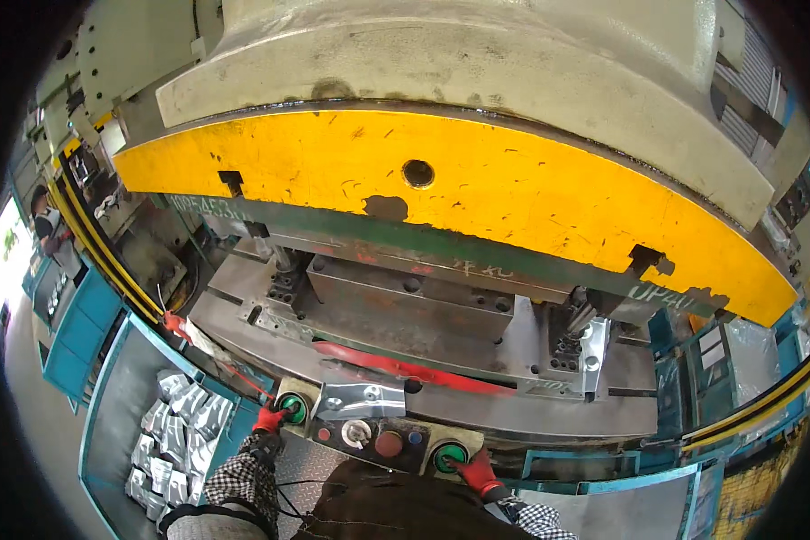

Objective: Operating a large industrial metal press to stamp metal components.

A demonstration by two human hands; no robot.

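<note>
My left hand (pixel 272 418), in a red glove with dark fingertips, rests its extended fingers on a green push button (pixel 292 408) at the left end of the control box (pixel 340 441). At the box's other end, my right hand (pixel 479 471), gloved the same way, reaches its fingers onto a second green button (pixel 450 457). Neither hand holds anything. Between the buttons sit a red mushroom knob (pixel 389 443) and a pale rotary switch (pixel 355 433). A shiny formed metal part (pixel 362 401) lies just behind the box, in front of the press die (pixel 396 310).
The press's yellow slide (pixel 504 193) hangs over the die. A red strip (pixel 405 367) runs along the die front; another shiny part (pixel 594 357) is at its right. The blue-rimmed bin (pixel 99 405) at left holds several metal parts (pixel 173 432). A person (pixel 52 229) stands far left.
</note>
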